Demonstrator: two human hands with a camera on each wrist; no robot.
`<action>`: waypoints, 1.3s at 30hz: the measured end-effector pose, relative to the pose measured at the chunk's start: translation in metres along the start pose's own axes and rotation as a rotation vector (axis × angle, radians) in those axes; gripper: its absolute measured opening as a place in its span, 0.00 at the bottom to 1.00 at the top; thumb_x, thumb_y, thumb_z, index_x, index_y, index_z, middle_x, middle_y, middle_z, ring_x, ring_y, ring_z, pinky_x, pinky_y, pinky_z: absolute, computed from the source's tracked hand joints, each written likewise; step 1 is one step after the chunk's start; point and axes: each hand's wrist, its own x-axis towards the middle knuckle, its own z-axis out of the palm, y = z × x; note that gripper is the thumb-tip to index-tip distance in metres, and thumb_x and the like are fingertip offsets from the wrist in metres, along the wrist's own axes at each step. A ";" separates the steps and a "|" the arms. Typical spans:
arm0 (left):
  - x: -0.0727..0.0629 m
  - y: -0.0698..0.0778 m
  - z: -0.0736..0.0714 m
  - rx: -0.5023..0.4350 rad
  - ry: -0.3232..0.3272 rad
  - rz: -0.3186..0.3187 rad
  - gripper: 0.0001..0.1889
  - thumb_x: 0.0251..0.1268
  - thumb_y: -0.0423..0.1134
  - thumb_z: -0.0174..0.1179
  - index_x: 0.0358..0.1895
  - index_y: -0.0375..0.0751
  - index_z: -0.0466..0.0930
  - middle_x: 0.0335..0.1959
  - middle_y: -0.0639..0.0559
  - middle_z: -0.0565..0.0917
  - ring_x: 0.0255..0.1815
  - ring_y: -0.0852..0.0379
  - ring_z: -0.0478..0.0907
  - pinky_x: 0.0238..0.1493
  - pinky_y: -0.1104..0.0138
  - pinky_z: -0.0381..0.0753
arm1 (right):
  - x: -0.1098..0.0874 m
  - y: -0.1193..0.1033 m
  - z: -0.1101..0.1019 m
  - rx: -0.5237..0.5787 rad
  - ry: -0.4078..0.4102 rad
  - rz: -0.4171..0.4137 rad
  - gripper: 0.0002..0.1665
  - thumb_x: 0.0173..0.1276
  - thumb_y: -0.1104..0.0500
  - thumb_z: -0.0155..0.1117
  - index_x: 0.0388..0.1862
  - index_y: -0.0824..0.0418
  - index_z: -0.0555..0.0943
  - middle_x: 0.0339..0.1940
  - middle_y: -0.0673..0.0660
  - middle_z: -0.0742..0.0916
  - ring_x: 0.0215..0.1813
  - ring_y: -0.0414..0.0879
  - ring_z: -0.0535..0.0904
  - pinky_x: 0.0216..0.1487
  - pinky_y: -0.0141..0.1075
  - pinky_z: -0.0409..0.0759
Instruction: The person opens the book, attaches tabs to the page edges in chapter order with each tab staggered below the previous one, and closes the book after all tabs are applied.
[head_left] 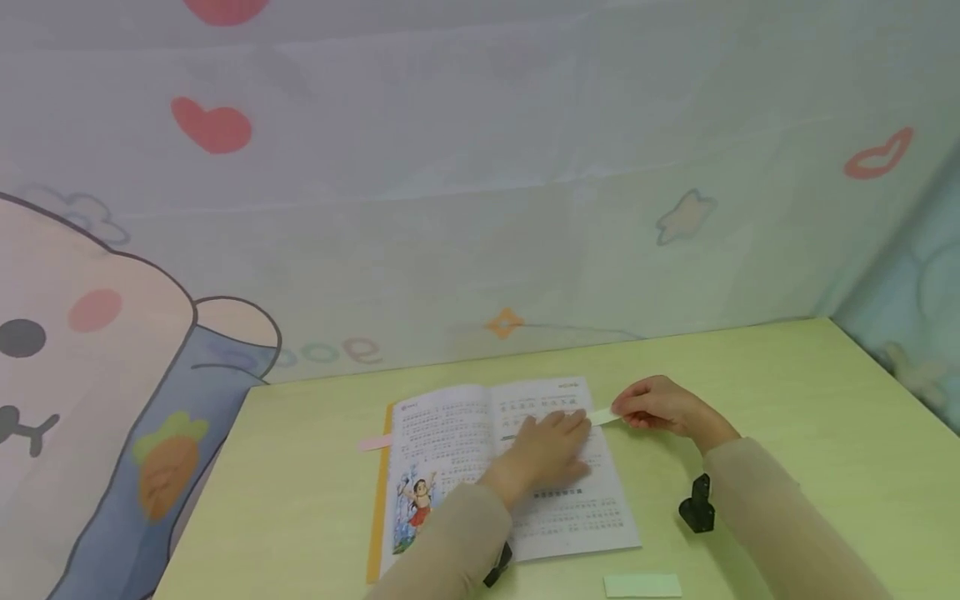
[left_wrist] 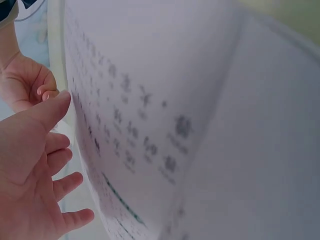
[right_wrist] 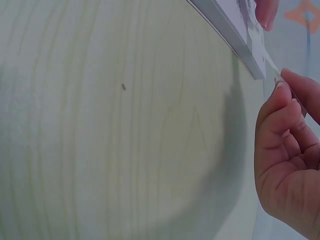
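Note:
An open book (head_left: 551, 543) lies on the table, with printed text on both pages and a coloured picture on the left one. My left hand (head_left: 551, 448) rests on its right page, fingers extended toward the outer edge; the left wrist view has that hand (left_wrist: 35, 175) with fingers spread beside the page. Just past this edge, my right hand (head_left: 663, 407) pinches the end of a pale sticky note strip (head_left: 604, 416) between thumb and forefinger. In the right wrist view the strip (right_wrist: 271, 61) stretches from the book's edge to the right hand (right_wrist: 290, 145).
A pink strip (head_left: 374, 443) sticks out from the book's left side. Near the front of the table (head_left: 300, 500) lies a light green sticky note pad (head_left: 642, 586). A black device (head_left: 698, 504) sits by the right sleeve. Behind the table hangs a printed cloth (head_left: 450, 275).

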 end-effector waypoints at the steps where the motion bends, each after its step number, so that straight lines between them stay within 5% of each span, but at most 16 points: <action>1: 0.000 0.001 0.001 0.011 0.001 -0.008 0.34 0.67 0.58 0.48 0.72 0.50 0.54 0.74 0.58 0.52 0.72 0.54 0.52 0.67 0.49 0.57 | 0.001 0.000 0.001 -0.003 -0.002 0.000 0.12 0.64 0.64 0.61 0.42 0.73 0.78 0.22 0.53 0.81 0.20 0.37 0.71 0.24 0.27 0.73; 18: 0.007 0.017 0.005 -0.032 0.012 -0.097 0.32 0.67 0.59 0.46 0.71 0.50 0.59 0.72 0.58 0.58 0.72 0.55 0.53 0.68 0.49 0.55 | 0.004 0.006 0.005 0.031 -0.011 0.000 0.11 0.64 0.65 0.60 0.40 0.75 0.78 0.20 0.52 0.81 0.19 0.36 0.71 0.23 0.25 0.73; 25: 0.013 0.026 0.003 -0.011 0.020 -0.082 0.32 0.67 0.59 0.47 0.70 0.46 0.60 0.71 0.55 0.59 0.71 0.59 0.54 0.67 0.52 0.59 | 0.005 0.009 0.004 0.029 0.023 0.031 0.09 0.64 0.65 0.61 0.38 0.72 0.79 0.20 0.52 0.81 0.19 0.36 0.73 0.23 0.26 0.76; 39: 0.021 0.030 0.006 -0.011 -0.043 -0.167 0.35 0.67 0.61 0.45 0.72 0.48 0.54 0.73 0.57 0.54 0.72 0.60 0.52 0.68 0.51 0.55 | 0.005 0.011 0.006 0.029 0.028 0.019 0.09 0.64 0.66 0.61 0.39 0.73 0.79 0.20 0.53 0.81 0.19 0.36 0.73 0.23 0.26 0.76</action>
